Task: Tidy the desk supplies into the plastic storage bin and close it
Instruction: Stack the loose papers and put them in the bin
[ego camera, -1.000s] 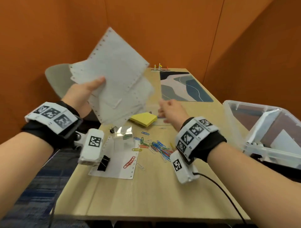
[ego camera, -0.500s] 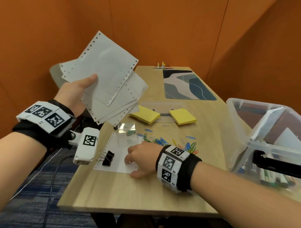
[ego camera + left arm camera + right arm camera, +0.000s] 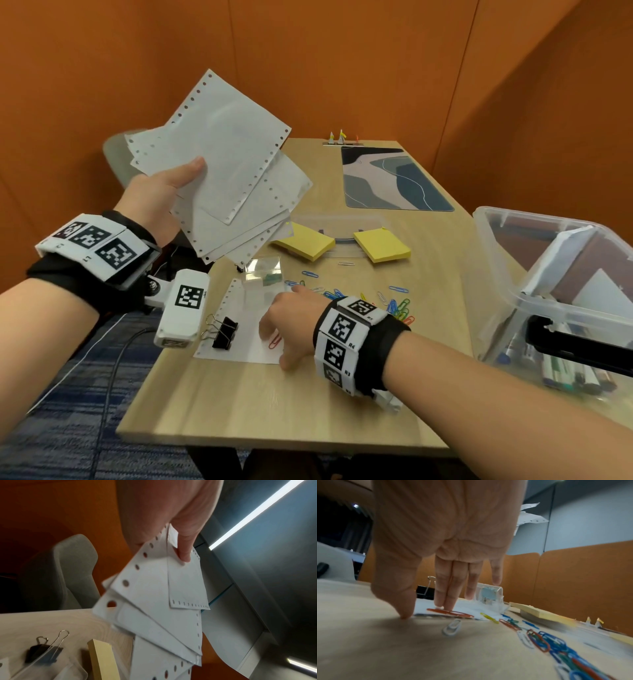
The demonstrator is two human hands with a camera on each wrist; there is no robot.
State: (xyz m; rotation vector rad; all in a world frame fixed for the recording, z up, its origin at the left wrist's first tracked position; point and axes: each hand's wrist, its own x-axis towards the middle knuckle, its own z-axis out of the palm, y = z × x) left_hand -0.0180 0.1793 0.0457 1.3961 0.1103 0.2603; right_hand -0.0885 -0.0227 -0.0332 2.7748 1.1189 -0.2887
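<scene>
My left hand point(image 3: 161, 197) holds a fanned stack of white perforated sheets point(image 3: 222, 171) up over the desk's left side, thumb on top; the same sheets point(image 3: 159, 601) fill the left wrist view. My right hand point(image 3: 284, 322) lies low over one more sheet point(image 3: 246, 329) flat on the desk, straight fingers point(image 3: 447, 595) touching the paper beside a red paper clip point(image 3: 452, 613), thumb tip at the sheet's edge. Black binder clips point(image 3: 224, 332) sit on that sheet. The clear storage bin point(image 3: 555, 294) stands open at the right with pens and paper inside.
Two yellow sticky-note pads point(image 3: 305, 241) point(image 3: 382, 245) lie mid-desk, a clear lid between them. Coloured paper clips point(image 3: 394, 305) are scattered right of my right hand. A small clear box point(image 3: 263, 270) sits behind the sheet. A patterned mat point(image 3: 390, 178) lies farther back. A grey chair point(image 3: 116, 154) is left.
My right hand came back from the far middle of the desk and dropped onto the flat sheet near the front. The left hand kept the paper stack raised, shifting slightly.
</scene>
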